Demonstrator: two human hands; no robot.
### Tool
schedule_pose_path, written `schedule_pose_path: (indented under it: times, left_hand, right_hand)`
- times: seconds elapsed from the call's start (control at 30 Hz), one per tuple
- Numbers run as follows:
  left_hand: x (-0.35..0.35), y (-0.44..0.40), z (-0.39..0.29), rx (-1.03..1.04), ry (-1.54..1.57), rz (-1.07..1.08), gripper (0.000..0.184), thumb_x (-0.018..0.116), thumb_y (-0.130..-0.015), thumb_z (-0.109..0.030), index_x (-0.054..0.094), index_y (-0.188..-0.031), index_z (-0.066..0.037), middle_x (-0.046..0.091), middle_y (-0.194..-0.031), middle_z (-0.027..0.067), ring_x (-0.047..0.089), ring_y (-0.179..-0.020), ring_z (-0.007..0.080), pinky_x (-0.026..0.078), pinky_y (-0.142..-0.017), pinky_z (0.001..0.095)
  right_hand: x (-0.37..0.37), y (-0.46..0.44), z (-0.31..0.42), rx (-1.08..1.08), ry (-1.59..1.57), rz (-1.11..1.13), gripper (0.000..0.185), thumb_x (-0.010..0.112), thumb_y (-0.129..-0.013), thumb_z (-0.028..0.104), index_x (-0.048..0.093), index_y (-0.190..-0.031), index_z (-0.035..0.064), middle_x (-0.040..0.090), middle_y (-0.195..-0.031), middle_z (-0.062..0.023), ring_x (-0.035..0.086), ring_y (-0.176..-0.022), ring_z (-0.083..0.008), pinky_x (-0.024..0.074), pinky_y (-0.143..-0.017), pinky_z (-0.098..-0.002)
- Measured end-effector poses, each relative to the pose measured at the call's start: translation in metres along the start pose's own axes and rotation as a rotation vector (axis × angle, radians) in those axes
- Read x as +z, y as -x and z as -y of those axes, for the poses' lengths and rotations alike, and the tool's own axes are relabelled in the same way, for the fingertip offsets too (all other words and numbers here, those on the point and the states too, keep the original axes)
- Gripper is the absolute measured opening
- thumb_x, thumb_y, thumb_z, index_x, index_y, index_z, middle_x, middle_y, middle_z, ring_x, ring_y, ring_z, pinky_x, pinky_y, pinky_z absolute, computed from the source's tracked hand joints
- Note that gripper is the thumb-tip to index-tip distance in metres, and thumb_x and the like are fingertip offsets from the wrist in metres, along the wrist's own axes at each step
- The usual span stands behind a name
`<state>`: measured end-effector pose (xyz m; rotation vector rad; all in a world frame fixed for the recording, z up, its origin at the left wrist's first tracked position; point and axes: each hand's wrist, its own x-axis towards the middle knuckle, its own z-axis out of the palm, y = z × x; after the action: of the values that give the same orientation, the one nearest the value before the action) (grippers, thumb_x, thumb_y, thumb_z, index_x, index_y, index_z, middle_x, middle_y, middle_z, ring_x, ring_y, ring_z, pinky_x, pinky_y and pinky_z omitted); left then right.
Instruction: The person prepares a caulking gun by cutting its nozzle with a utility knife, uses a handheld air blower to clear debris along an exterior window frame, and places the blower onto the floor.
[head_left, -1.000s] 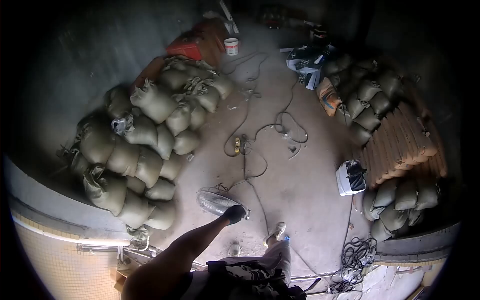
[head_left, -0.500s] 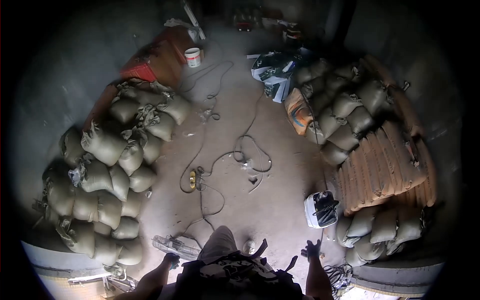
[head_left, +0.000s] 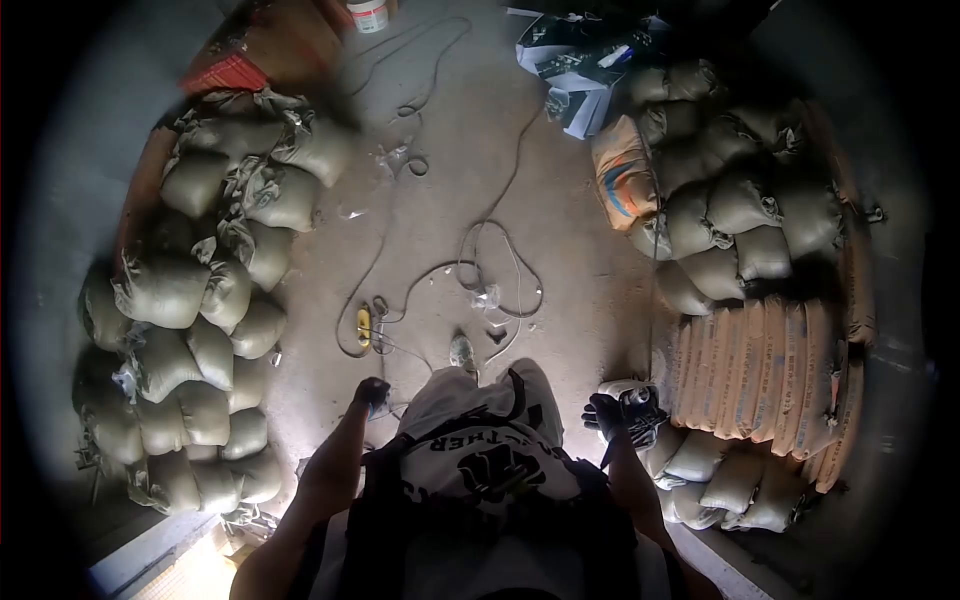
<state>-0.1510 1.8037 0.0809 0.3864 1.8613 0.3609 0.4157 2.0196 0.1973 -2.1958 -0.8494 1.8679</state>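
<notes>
My left hand, in a dark glove with a bit of blue on it, hangs beside my left thigh. Its fingers merge into a dark shape, so their pose is unclear. On my other side, my right hand is gloved too, with fingers apart and nothing seen in them. Just past it stands a white container with dark contents, partly covered by hand and forearm; I cannot tell whether they touch. Ahead of my left hand, a yellow power strip lies on the floor among dark cables.
Stacked grey-green sacks line the left side. More sacks and brown bags flank the right, with an orange-printed bag at their edge. Crumpled sheeting and a white bucket lie farther ahead. Cable loops cross the floor.
I have moved forward: the sacks, power strip and white container are nearer to me. Both hands have swung forward, and my right hand now overlaps the container in view. One shoe shows ahead.
</notes>
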Motion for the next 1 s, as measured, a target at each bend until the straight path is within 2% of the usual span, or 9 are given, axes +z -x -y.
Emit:
schedule_pose_path:
  times: [0.07,0.33,0.57,0.67,0.7,0.73,0.77,0.8,1.0]
  left_hand:
    - [-0.030,-0.032,-0.102,0.313,-0.006,-0.040,0.026,0.055,-0.093,-0.027,0.066,-0.086,-0.004,0.067,-0.073,0.0123,0.066,-0.063,0.0201,0.053,-0.061,0.0370]
    - [-0.106,-0.128,-0.391,0.395,0.206,-0.077,0.023,0.058,-0.096,-0.026,0.064,-0.100,-0.003,0.071,-0.083,0.0083,0.067,-0.068,0.0158,0.054,-0.061,0.0302]
    - [-0.152,-0.180,-0.386,-0.116,0.283,-0.103,0.027,0.056,-0.092,-0.027,0.069,-0.085,-0.004,0.069,-0.075,0.0085,0.065,-0.061,0.0174,0.052,-0.056,0.0343]
    - [-0.183,-0.199,-0.366,0.208,-0.497,0.012,0.039,0.048,-0.095,-0.033,0.072,-0.079,-0.007,0.072,-0.075,0.0143,0.071,-0.071,0.0280,0.056,-0.066,0.0450]
    - [-0.172,-0.225,-0.340,0.015,-0.239,-0.100,0.041,0.048,-0.095,-0.031,0.070,-0.072,-0.005,0.071,-0.073,0.0136,0.071,-0.069,0.0273,0.055,-0.065,0.0447]
    - [-0.185,-0.238,-0.363,0.699,-0.955,-0.171,0.039,0.049,-0.096,-0.031,0.071,-0.078,-0.004,0.071,-0.073,0.0140,0.071,-0.067,0.0270,0.056,-0.065,0.0447]
    - [-0.187,-0.248,-0.343,0.077,-0.348,-0.041,0.038,0.049,-0.096,-0.031,0.071,-0.080,-0.004,0.071,-0.075,0.0143,0.071,-0.069,0.0273,0.056,-0.066,0.0448]
    - [-0.192,-0.260,-0.376,-0.069,-0.231,-0.016,0.037,0.049,-0.096,-0.031,0.071,-0.082,-0.005,0.071,-0.076,0.0147,0.071,-0.070,0.0275,0.056,-0.066,0.0450]
    - [-0.264,-0.413,-0.572,-0.155,-0.149,0.010,0.032,0.048,-0.098,-0.030,0.070,-0.094,-0.007,0.072,-0.085,0.0167,0.071,-0.079,0.0291,0.056,-0.069,0.0457]
  right_hand:
    - [0.007,0.002,0.014,0.111,0.040,0.062,0.034,0.059,-0.095,0.030,0.060,-0.122,0.0080,0.068,-0.096,-0.0134,0.070,-0.076,-0.0275,0.0594,-0.068,-0.0422]
    - [0.002,-0.165,0.004,0.434,-0.213,0.003,0.033,0.057,-0.098,0.025,0.056,-0.127,0.0076,0.067,-0.107,-0.0191,0.070,-0.086,-0.0376,0.0609,-0.070,-0.0527]
    - [0.028,-0.323,0.370,0.119,-0.211,-0.011,0.016,0.057,-0.096,0.025,0.059,-0.101,0.0098,0.062,-0.076,-0.0096,0.064,-0.060,-0.0245,0.0579,-0.053,-0.0407]
    - [0.064,-0.351,0.585,-0.172,-0.189,0.025,0.020,0.061,-0.096,0.025,0.060,-0.108,0.0095,0.067,-0.085,-0.0100,0.067,-0.066,-0.0238,0.0576,-0.058,-0.0388]
    - [0.076,-0.358,0.651,-0.233,-0.178,0.067,0.022,0.061,-0.096,0.026,0.061,-0.111,0.0095,0.067,-0.087,-0.0101,0.068,-0.068,-0.0232,0.0575,-0.059,-0.0382]
    - [0.091,-0.362,0.712,-0.297,-0.148,0.087,0.023,0.061,-0.096,0.026,0.061,-0.112,0.0092,0.067,-0.088,-0.0100,0.068,-0.070,-0.0225,0.0572,-0.060,-0.0371]
    - [0.105,-0.361,0.768,-0.360,-0.117,0.106,0.024,0.061,-0.096,0.027,0.061,-0.112,0.0089,0.068,-0.088,-0.0099,0.069,-0.071,-0.0219,0.0568,-0.061,-0.0359]
    - [0.117,-0.358,0.817,-0.426,-0.098,0.112,0.025,0.061,-0.096,0.027,0.061,-0.112,0.0088,0.068,-0.089,-0.0098,0.068,-0.071,-0.0211,0.0560,-0.061,-0.0346]
    - [0.164,-0.459,0.922,-0.443,-0.083,0.160,0.023,0.060,-0.097,0.026,0.061,-0.110,0.0071,0.068,-0.087,-0.0095,0.067,-0.069,-0.0194,0.0538,-0.058,-0.0327]
